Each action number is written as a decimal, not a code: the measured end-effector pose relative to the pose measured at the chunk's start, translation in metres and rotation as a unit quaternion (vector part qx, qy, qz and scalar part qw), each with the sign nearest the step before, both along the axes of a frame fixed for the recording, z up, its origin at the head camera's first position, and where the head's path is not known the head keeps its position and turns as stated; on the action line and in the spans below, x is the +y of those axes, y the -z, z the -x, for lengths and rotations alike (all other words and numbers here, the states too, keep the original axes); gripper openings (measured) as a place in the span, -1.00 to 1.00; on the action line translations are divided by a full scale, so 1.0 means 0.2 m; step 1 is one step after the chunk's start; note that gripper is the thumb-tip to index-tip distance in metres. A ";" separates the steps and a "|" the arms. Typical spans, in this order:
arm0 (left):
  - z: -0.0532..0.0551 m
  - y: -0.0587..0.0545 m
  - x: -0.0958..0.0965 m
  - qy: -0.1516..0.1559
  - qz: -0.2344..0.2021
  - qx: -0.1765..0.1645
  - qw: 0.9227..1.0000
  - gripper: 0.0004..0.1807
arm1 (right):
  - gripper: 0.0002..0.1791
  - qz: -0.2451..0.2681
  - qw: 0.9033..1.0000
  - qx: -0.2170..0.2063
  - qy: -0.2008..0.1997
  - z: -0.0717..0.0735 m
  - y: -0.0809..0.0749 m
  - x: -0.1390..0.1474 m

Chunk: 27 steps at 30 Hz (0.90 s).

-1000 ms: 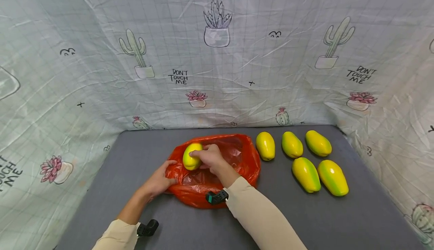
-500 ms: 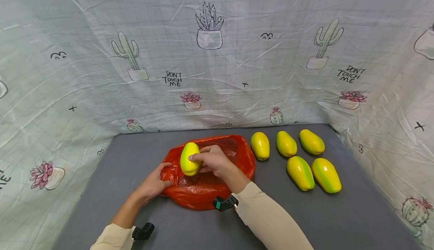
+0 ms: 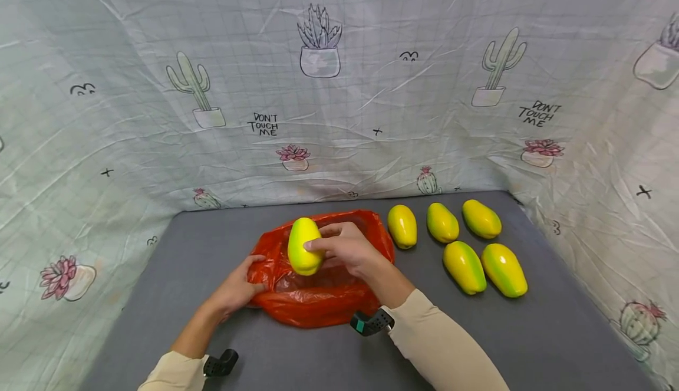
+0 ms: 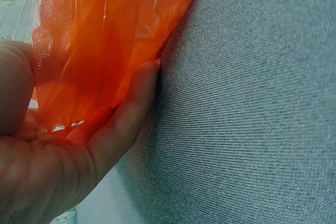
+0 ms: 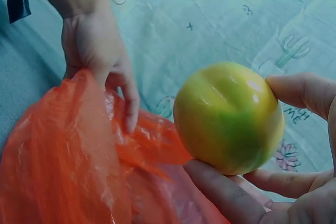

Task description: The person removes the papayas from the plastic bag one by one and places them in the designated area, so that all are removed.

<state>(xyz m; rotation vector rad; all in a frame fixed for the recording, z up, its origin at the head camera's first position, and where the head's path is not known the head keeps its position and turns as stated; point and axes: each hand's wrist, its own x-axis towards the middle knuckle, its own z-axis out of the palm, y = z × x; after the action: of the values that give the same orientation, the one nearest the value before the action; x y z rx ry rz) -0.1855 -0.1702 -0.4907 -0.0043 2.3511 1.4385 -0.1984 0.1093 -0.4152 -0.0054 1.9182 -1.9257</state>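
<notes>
My right hand (image 3: 352, 250) pinches a glossy yellow-green papaya (image 3: 305, 246) between thumb and fingers, above the mouth of a red plastic bag (image 3: 313, 311). Seen by the right wrist camera, the papaya (image 5: 228, 119) has its rounded, creased end towards me, with fingertips on its right and lower sides. My left hand (image 3: 239, 288) grips the bag's left rim. In the left wrist view, the thumb and fingers of the left hand (image 4: 58, 166) lie on either side of the thin plastic (image 4: 105, 40). The inside bottom of the bag is partly hidden.
Several more papayas lie right of the bag, the nearest papaya (image 3: 402, 227) close to its rim and another papaya (image 3: 504, 270) farthest right in front. The grey table (image 3: 297, 361) meets a hanging patterned cloth (image 3: 392, 161) at the back and sides.
The papaya in my right hand has risen and come nearer, then shifted slightly right over the bag. My left hand stays on the rim. The whole view has drifted a little.
</notes>
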 end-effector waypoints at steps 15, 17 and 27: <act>0.00 0.03 -0.01 0.001 -0.031 -0.001 1.000 -0.22 | -0.31 -0.015 1.000 0.011 -0.004 -0.09 -0.02 0.18; -0.01 0.04 -0.01 -0.003 -0.033 -0.002 0.999 -0.22 | -0.29 -0.013 1.000 0.006 -0.006 -0.10 -0.01 0.20; 0.00 0.01 0.00 -0.007 -0.037 -0.003 0.999 -0.23 | -0.23 -0.017 0.999 0.026 -0.007 -0.15 -0.01 0.34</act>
<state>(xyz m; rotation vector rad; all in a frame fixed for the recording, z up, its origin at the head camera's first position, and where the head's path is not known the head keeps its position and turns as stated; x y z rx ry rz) -0.1858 -0.1709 -0.4937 -0.0066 2.2959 1.5285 -0.1679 0.1767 -0.4130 -0.0598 1.9793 -1.8999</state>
